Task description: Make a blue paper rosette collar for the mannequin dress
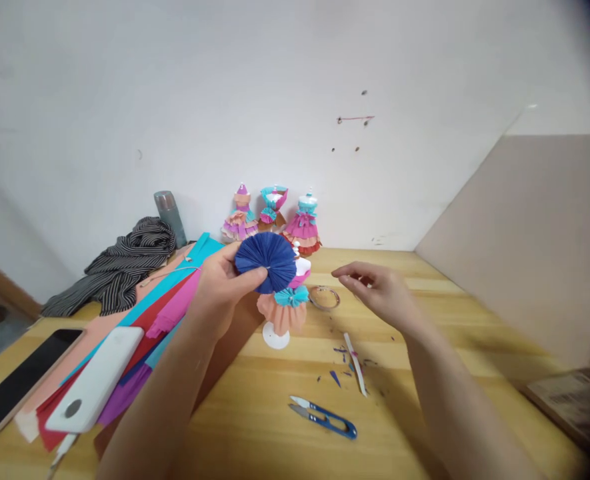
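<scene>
Rosette [271, 249], dark-blue pleated paper | left hand [221, 285]: pinches it, likely to hold pleats spread | right hand [381, 288]: loosely open, apparently empty

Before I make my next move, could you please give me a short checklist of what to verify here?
1. Left hand has a firm hold: looks ok; its thumb presses the front of the blue pleated disc.
2. Right hand free: ok; nothing shows in it.
3. Back of the disc sound: cannot tell; it faces away.
4. Dressed figure steady: ok, it seems; it stands on a round white base.
5. Snips closed: not ok; they lie on the table with blade tips apart.
6. Work surface tidy: not ok; paper scraps lie around the white strip.
</scene>
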`<state>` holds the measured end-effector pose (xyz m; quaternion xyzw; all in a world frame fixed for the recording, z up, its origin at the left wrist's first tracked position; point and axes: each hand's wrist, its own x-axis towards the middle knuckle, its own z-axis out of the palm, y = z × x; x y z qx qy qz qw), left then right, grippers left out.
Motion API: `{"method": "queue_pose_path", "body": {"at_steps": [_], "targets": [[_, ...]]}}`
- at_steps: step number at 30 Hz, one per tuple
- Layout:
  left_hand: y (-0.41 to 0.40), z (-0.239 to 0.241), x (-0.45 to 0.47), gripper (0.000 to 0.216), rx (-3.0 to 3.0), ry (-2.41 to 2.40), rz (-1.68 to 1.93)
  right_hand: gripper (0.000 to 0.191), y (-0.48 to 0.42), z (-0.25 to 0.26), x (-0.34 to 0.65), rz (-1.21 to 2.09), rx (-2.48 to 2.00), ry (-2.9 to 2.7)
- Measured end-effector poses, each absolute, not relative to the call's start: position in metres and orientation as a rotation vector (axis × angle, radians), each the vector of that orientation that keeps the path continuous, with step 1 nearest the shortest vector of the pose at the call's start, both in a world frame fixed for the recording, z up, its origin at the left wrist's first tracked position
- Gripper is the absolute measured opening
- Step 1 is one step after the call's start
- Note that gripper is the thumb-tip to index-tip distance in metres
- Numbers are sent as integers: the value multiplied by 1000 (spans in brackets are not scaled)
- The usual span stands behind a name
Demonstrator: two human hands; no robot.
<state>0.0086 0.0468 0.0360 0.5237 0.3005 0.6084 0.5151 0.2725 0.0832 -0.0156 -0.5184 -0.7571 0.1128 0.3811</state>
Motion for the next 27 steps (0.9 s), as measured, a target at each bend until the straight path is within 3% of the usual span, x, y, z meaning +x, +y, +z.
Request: {"method": "queue_pose_path", "body": {"at_steps": [7, 15, 20, 24, 27], "targets": [[17, 45, 18, 30, 1264, 692, 1459, 17, 34, 14, 256, 583, -957, -1948], [13, 46, 31, 19, 1477, 728, 1167, 16, 51, 1, 278, 692, -1332, -2198], [11, 5, 22, 26, 1607, 831, 706, 16, 50, -29, 304, 652, -1537, -2253], [11, -41, 7, 36, 1811, 953, 412, 20, 40, -43, 306, 953, -1431, -2539], [13, -68, -3, 40, 1938, 1127, 329, 20, 52, -48, 311, 671, -1748, -2344]]}}
